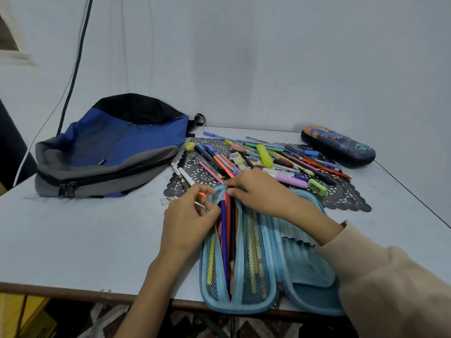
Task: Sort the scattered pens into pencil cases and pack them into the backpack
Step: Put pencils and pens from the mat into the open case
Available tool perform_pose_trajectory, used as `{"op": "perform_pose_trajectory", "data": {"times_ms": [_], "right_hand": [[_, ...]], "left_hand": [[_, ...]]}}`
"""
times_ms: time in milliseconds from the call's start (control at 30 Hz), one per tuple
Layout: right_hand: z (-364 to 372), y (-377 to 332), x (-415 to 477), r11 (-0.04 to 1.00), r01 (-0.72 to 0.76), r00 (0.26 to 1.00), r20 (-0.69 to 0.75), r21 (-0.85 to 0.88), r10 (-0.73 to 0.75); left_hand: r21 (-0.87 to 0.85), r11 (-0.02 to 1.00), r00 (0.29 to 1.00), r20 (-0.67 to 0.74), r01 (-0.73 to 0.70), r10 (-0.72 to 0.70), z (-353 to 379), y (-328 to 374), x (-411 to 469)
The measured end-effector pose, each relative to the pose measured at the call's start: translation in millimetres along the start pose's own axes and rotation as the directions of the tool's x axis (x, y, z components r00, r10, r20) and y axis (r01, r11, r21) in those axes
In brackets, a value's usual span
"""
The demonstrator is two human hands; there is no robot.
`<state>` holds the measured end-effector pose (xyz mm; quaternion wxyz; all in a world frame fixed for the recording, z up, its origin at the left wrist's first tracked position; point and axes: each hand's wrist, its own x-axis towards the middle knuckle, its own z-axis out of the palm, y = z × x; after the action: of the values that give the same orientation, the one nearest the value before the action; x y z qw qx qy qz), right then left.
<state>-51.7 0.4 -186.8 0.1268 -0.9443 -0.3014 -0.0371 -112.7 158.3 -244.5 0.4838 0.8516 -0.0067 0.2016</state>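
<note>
A light blue pencil case (266,272) lies open at the table's front edge, with several pens and pencils (228,230) inside its mesh pockets. My left hand (189,220) pinches the case's left flap near its far end. My right hand (258,191) grips the far tip of the case from the right. Behind the hands a heap of scattered pens (263,158) lies on a black lace mat (346,196). A blue, grey and black backpack (109,147) lies zipped at the left. A dark printed pencil case (338,146) sits shut at the back right.
The white table (85,240) meets a pale wall at the back. Its right edge runs diagonally past the mat. A green eraser (317,187) and a yellow highlighter (264,155) lie among the pens. A cable hangs down the wall behind the backpack.
</note>
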Motion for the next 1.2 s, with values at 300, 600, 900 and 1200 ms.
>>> {"op": "perform_pose_trajectory", "data": {"times_ms": [300,600,900,1200], "right_hand": [[0,-3,-4,0.971,-0.045,0.999,0.029,0.233,0.039],[-10,6,-12,0.843,-0.117,0.993,0.082,0.525,0.087],[0,7,-12,0.900,-0.112,0.993,0.075,0.420,0.088],[-1,7,-13,0.910,-0.103,0.995,0.041,0.402,0.095]], "left_hand": [[0.142,0.988,0.998,-0.025,-0.054,0.059,2,8,-2],[0.151,0.986,0.997,-0.020,-0.072,0.076,2,6,-1],[0.243,0.966,0.996,0.060,-0.085,0.072,-3,11,15],[0.157,0.982,0.994,-0.011,-0.103,0.106,2,15,13]]}}
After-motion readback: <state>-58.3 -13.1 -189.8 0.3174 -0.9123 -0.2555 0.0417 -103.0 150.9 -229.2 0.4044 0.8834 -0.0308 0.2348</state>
